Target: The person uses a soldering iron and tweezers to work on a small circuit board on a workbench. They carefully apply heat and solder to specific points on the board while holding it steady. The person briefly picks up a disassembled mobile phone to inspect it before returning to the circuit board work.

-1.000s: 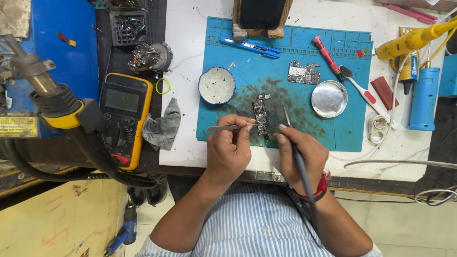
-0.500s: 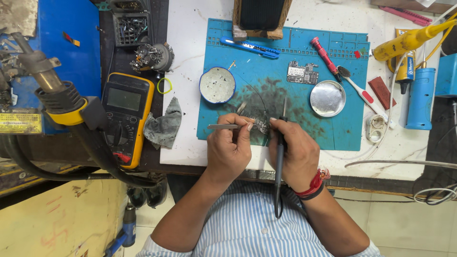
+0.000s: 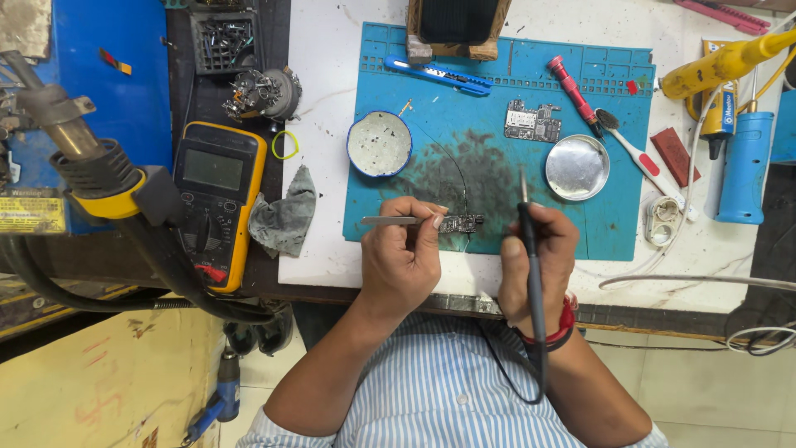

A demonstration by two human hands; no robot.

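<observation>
White and stained, the worktop (image 3: 332, 249) carries a teal rubber repair mat (image 3: 613, 232) whose front edge lies close to the person's striped shirt. At that front edge the left hand (image 3: 402, 261) is closed on thin steel tweezers (image 3: 390, 221), which lie level with their free end pointing toward the worktop's left side; the fingertips touch a small dark circuit board (image 3: 463, 222). The right hand (image 3: 539, 257) is wrapped around a black soldering iron (image 3: 528, 249), its tip raised toward the mat's middle, clear of the board. Half a second ago the iron slanted down just beside the board; a second ago both hands worked further in on the sooty patch. Now the board sits nearer the mat's front edge and the iron is lifted off, so the soldering touch looks paused. A round blue-rimmed dish (image 3: 379, 143), a shiny metal lid (image 3: 577, 168) and a second green circuit board (image 3: 532, 123) have not moved.
</observation>
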